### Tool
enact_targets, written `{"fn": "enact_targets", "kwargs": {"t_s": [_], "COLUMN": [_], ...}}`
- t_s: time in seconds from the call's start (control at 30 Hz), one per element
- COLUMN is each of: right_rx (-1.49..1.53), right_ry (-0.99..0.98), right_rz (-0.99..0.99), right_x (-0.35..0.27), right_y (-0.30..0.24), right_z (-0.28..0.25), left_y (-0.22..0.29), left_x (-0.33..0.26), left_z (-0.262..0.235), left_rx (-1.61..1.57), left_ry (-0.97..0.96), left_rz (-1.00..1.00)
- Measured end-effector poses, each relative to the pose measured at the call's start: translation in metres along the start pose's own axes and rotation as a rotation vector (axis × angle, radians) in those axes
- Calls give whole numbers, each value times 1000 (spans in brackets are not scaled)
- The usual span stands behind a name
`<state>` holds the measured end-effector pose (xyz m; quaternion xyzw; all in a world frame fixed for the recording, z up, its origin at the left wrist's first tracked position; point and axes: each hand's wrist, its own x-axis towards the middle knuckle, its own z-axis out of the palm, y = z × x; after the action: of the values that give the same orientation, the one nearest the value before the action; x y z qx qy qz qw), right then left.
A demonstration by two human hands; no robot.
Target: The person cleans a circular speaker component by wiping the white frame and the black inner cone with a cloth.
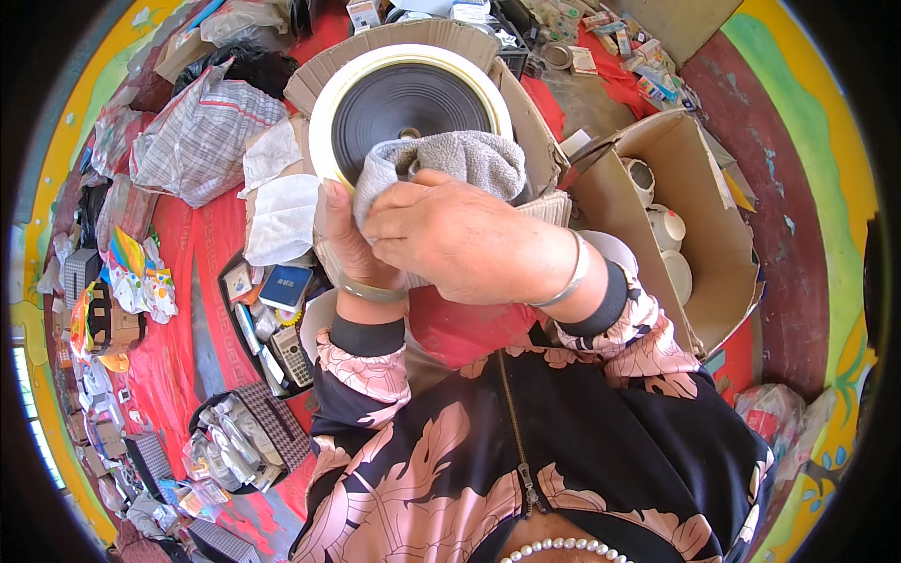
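Grey cloth [449,159] bunched under the right hand [460,239], fingers clenched on it, pressing it to the lower edge of the disc [404,94]. Left hand [345,239] grips the disc's lower left rim. Disc: black face, cream rim, tilted toward the person, just beyond both hands. Brown box [699,202] right, holding white cups [664,225]. Blue booklet [284,284] left, on red cloth-covered surface [174,347].

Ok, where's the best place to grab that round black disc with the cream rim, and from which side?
Probably by the cream rim of the disc, on its bare upper arc, coming from the far side. The rim is a raised edge running all round, while the black face is flat with nothing to pinch. The near, lower part is covered by the grey cloth, the right hand and the left hand.
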<state>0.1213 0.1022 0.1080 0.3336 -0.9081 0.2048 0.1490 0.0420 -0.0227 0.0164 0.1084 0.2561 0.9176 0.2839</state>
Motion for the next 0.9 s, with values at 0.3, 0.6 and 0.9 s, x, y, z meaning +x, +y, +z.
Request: {"fn": "enact_targets", "kwargs": {"t_s": [0.3,0.6,0.9], "right_rx": [-281,112,81], "right_ry": [349,961,710], "right_rz": [292,630,605], "right_x": [-74,-45,-25], "right_y": [48,59,75], "right_z": [-69,-64,-3], "left_y": [11,11,9], "left_x": [12,9,2], "left_z": [16,17,6], "left_rx": [105,83,113], "left_ry": [2,-35,30], "left_rz": [401,413,304]}}
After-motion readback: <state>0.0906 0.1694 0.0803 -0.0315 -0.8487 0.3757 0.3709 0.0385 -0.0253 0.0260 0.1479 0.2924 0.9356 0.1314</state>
